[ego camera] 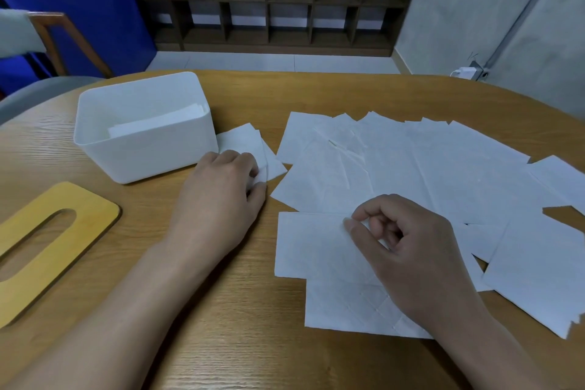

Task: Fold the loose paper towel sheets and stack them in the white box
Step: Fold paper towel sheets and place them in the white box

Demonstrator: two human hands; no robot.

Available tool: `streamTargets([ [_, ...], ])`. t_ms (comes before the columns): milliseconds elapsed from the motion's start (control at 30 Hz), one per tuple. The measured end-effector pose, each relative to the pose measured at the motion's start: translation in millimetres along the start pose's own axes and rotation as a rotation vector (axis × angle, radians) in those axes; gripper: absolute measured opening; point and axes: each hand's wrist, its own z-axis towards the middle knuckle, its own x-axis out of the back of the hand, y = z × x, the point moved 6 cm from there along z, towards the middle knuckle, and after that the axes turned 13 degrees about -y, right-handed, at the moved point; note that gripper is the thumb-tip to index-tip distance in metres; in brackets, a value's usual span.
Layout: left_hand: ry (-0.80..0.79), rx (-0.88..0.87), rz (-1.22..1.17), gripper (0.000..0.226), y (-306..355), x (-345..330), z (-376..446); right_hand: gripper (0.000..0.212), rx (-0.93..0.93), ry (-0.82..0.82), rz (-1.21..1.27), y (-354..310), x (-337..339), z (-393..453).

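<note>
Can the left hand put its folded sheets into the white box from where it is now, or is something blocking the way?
Probably yes. The left hand grips the folded sheets right beside the white box, whose top is open; its wooden lid lies apart on the table, and nothing stands between.

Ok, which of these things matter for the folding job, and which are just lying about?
Job: loose sheets, folded sheets under the left hand, sheet pinched by the right hand, white box.
Lying about: wooden lid, chair, shelf.
</note>
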Motion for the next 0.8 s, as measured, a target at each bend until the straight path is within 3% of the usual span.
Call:
streamTargets([
  [200, 0.052, 0.019, -0.067, 0.008, -10, 5, 0, 0.015, -0.001, -0.009, 0.009, -4, 0, -1],
  [433, 0.199, -0.073, -0.429, 0.013, 10, 28, -21, 0.008, 0.013, 0.067, 0.017, -10, 5, -1],
  [500, 0.124, -0.140, -0.683, 0.016, 21, 24, -25, 0.026, 0.004, 0.098, 0.035, -11, 10, -1],
  [633, -0.209, -0.234, -1.198, 0.020, 46, 8, -31, 0.063, 0.029, 0.041, 0.209, -18, 13, 1],
  [700, -0.348, -0.217, -1.345, 0.022, 55, 3, -35, 0.063, 0.004, 0.004, 0.345, -19, 15, 3],
  [800, -0.378, -0.128, -1.342, 0.024, 55, -4, -38, 0.039, -0.051, -0.014, 0.412, -14, 20, 3],
])
